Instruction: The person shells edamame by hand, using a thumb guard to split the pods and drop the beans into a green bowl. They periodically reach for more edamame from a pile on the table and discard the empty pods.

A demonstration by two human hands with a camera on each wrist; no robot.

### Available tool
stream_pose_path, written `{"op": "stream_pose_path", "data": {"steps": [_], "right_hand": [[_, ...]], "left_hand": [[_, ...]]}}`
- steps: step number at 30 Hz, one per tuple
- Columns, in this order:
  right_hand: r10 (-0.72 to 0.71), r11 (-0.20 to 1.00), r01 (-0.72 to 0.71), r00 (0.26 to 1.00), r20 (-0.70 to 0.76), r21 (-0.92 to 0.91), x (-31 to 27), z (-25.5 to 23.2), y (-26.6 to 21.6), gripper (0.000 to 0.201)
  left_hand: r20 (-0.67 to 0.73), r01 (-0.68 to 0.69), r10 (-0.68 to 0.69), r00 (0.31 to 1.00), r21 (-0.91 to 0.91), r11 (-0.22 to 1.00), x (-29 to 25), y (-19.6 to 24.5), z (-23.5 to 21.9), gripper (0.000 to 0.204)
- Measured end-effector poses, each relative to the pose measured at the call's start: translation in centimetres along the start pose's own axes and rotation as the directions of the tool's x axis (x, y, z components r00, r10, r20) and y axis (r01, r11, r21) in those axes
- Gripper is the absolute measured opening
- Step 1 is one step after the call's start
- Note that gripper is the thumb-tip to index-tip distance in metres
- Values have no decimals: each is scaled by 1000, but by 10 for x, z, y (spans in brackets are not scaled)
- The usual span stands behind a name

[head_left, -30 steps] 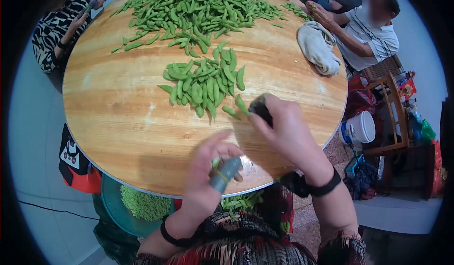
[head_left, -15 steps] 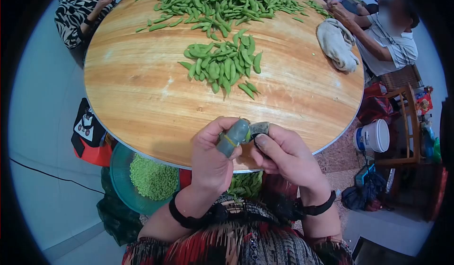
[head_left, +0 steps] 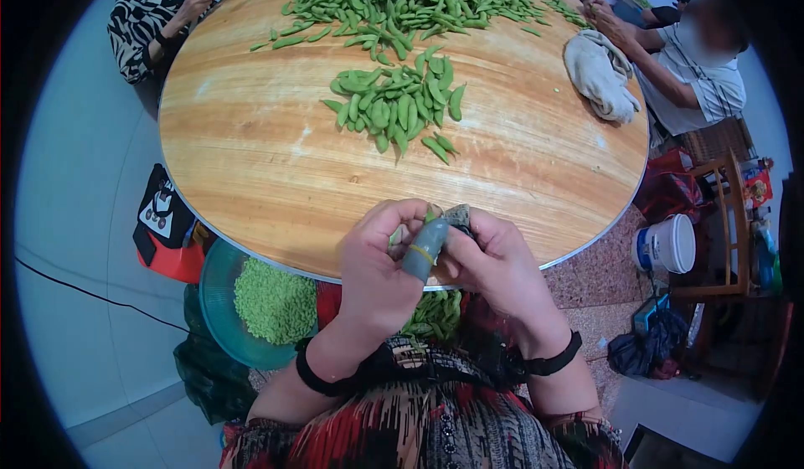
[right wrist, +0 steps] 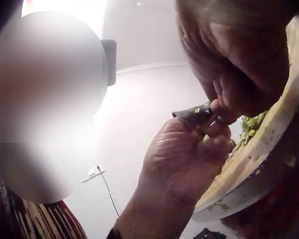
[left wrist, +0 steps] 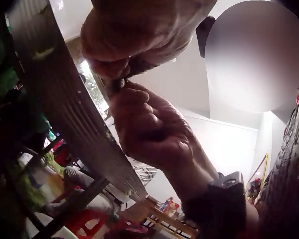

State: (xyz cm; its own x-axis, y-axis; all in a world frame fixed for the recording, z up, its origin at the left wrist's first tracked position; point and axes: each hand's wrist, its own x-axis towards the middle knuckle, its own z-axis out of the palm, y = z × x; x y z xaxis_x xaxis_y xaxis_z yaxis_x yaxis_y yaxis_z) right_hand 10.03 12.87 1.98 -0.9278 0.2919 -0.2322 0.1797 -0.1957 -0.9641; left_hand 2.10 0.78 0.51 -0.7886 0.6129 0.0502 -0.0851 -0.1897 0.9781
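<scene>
My left hand (head_left: 377, 260) pinches a green edamame pod (head_left: 430, 214) between its fingers and its thumb, which wears a grey rubbery cover (head_left: 419, 255) with a yellow band. A second bit of green (head_left: 396, 235) shows inside its curled fingers. Pressed up against it, my right hand (head_left: 507, 260) pinches at the same pod; a dark, worn cover (head_left: 457, 215) sits on one of its fingers. In the right wrist view the left hand (right wrist: 184, 154) meets the right hand (right wrist: 239, 59) at the fingertips, and the pod is mostly hidden there.
On the round wooden table (head_left: 251, 176) lie a small pile of pods (head_left: 394, 105), a large heap (head_left: 385, 4) and a cloth (head_left: 600, 75). Shelled beans fill a teal basket (head_left: 219, 327) below left. Pods (head_left: 434, 316) lie at my lap. Two people sit across.
My right hand has come from the small pile back to my left hand, and the two now meet near the table's front edge. The thumb cover has swung toward the right hand.
</scene>
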Motion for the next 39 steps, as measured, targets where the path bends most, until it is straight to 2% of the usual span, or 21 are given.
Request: {"op": "stream_pose_path", "data": {"steps": [1,2,5,6,7,8,10,12,14,15,17,18,20,24,27,29,31,34,36,38,39], "right_hand": [[107,985,-111,994,37,135,2,-1,-2,19],[112,985,-116,993,37,130,4,-2,-2,19],[125,973,-140,988,90,182,11,1,-2,16],[-147,953,136,989,-22,-271,14,7,-3,15],[-430,662,317,903,3,-679,17,13,-4,15],[-426,660,316,905,7,-681,20,19,-5,15],[-511,452,260,860,-8,-853,26,30,-11,17],[-482,442,246,876,3,-863,34,28,-17,22],[-389,452,337,908,157,-826,45,11,-25,22],[-368,493,319,919,138,-810,52,0,-29,20],[-470,351,220,882,32,-910,76,-21,-32,20],[-469,347,224,882,38,-911,82,-26,-33,20],[-309,56,76,949,55,-996,89,-32,-34,19],[-274,3,67,960,64,-998,81,-31,-32,17],[-328,16,150,935,136,-989,67,-38,-27,16],[-322,40,104,943,86,-994,56,-37,-30,16],[-317,66,58,948,34,-996,44,-36,-29,16],[-409,88,31,913,-8,-996,26,-26,-29,18],[-345,631,203,938,-37,-748,10,-10,-34,20],[-395,614,351,912,110,-707,7,-8,-13,22],[-424,624,363,901,91,-692,5,-5,-8,20]], "left_hand": [[5,-30,30,1000,117,993,0,3,-1,23],[10,-58,57,998,232,971,1,4,-1,21],[-46,-120,147,988,368,922,9,-2,-2,18],[-49,-119,146,988,365,923,13,-3,-3,18],[-88,-23,39,995,176,984,17,-4,-4,15],[-107,74,-76,991,-25,997,20,-5,-6,13],[-166,45,-44,985,6,999,28,-13,-6,12],[-225,15,-7,974,33,999,33,-15,-9,12],[-116,144,-181,977,-268,953,34,-13,-16,8],[-121,148,-186,975,-272,951,35,-12,-18,8],[-78,190,-243,967,-416,889,37,-10,-21,7],[-82,185,-240,967,-420,889,39,-8,-22,7],[29,240,-263,964,-517,822,38,-6,-25,7],[50,253,-268,962,-529,810,34,-8,-29,10],[81,212,-198,977,-474,855,30,-14,-31,17],[91,160,-138,986,-328,931,25,-16,-30,24],[109,179,-150,983,-351,919,20,-14,-24,26],[141,211,-167,976,-418,884,18,-10,-14,35],[151,225,-174,973,-458,860,15,-9,-10,42],[193,154,-86,977,-374,915,11,-9,-6,56],[213,101,-38,976,-289,952,10,-10,-7,62]]}}
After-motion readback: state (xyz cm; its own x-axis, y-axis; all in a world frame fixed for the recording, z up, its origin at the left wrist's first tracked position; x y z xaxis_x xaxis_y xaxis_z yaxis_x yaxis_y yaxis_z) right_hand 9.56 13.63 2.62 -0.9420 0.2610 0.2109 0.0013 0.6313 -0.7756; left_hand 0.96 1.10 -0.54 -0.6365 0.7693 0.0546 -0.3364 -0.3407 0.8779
